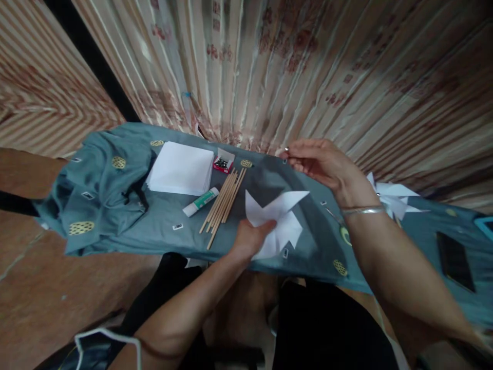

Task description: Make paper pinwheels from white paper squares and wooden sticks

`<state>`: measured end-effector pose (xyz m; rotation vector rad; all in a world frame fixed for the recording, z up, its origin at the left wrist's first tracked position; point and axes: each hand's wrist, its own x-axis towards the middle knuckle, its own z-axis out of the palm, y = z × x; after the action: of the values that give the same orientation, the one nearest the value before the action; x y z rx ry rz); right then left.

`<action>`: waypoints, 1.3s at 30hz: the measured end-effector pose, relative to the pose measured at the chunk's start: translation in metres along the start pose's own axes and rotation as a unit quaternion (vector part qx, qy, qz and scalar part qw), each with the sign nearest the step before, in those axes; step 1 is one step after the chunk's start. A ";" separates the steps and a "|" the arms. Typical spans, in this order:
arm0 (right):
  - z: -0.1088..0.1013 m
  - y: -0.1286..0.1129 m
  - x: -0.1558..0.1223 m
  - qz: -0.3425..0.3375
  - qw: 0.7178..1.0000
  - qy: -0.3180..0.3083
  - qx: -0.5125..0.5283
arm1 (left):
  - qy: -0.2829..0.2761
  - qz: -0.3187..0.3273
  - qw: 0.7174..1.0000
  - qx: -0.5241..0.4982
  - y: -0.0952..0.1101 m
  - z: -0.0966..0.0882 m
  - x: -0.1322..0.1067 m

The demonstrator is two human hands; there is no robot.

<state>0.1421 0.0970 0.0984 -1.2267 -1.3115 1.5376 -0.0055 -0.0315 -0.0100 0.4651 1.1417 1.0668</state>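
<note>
My left hand (251, 238) pinches the lower left edge of a white folded paper pinwheel (283, 221) lying on the teal cloth (115, 205). Above and to the right, my right hand (321, 164) hovers with fingers drawn together, pinching a tiny pin-like thing at its fingertips near the cloth's far edge. A silver bangle rings that wrist. Left of the pinwheel lie several wooden sticks (223, 200), a glue stick (200, 202), a small red box of pins (223, 163) and a stack of white paper squares (181, 168).
More white folded pinwheels (393, 198) lie at the right behind my right wrist. A dark phone (454, 261) rests on the cloth at far right. A striped floral curtain (269, 67) hangs close behind. Scissors (339, 223) peek out under my right forearm.
</note>
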 end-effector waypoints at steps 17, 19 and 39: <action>-0.004 0.119 -0.117 -0.002 0.758 0.024 -0.652 | 0.041 0.067 0.996 0.034 0.013 0.004 0.022; -0.004 0.123 -0.118 -0.033 0.744 0.026 -0.667 | 0.034 0.059 0.997 0.033 0.013 0.009 0.023; -0.052 0.106 -0.122 -0.096 0.959 0.228 -0.142 | 0.035 0.120 0.988 0.087 0.012 0.034 0.026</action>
<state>0.2268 -0.0252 0.0172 -1.4751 -1.3173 0.8781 0.0206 0.0031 -0.0007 0.7221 1.2703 1.2037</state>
